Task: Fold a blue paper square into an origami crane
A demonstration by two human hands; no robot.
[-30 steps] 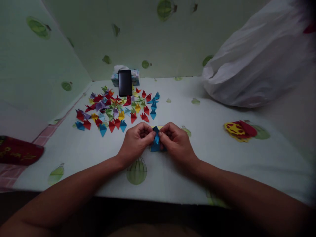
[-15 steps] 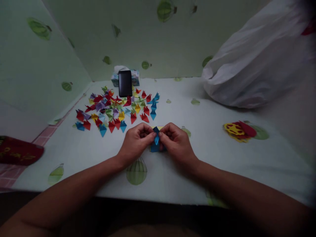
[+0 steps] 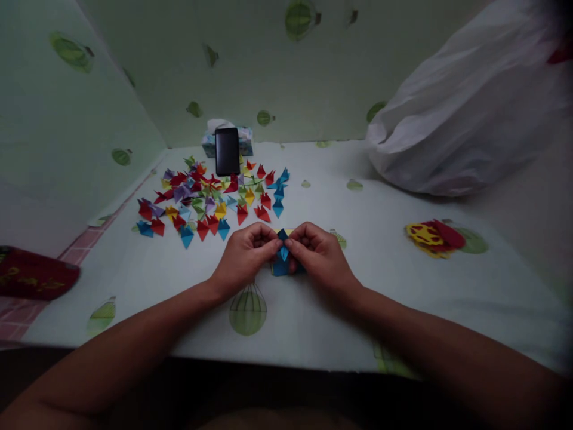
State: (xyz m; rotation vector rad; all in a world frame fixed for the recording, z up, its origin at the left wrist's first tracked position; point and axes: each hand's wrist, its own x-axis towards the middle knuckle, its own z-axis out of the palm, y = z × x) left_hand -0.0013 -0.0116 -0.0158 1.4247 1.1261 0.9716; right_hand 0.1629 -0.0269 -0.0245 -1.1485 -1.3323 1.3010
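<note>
Between my two hands is a small folded blue paper (image 3: pixel 283 249), a narrow diamond shape with its point upward. My left hand (image 3: pixel 248 248) pinches its left side between thumb and fingers. From the right, my right hand (image 3: pixel 316 248) is closed on the same piece, thumb tip near the other thumb. Under the fingers lies more blue paper (image 3: pixel 280 267), flat on the table, with a yellow edge (image 3: pixel 287 230) showing behind. My fingers hide part of both. Many folded paper cranes (image 3: pixel 210 203) in red, blue, yellow, green and purple are spread beyond my left hand.
A black phone (image 3: pixel 227 151) leans against a tissue box (image 3: pixel 246 140) behind the cranes. To the right lie yellow and red cutout pieces (image 3: pixel 430 236). A large white plastic bag (image 3: pixel 439 119) fills the back right. A red packet (image 3: pixel 38 275) is at the left edge.
Both hands keep their pinch on the blue paper. The thumbs and the folded tip have shifted very slightly to the left; the rest looks the same.
</note>
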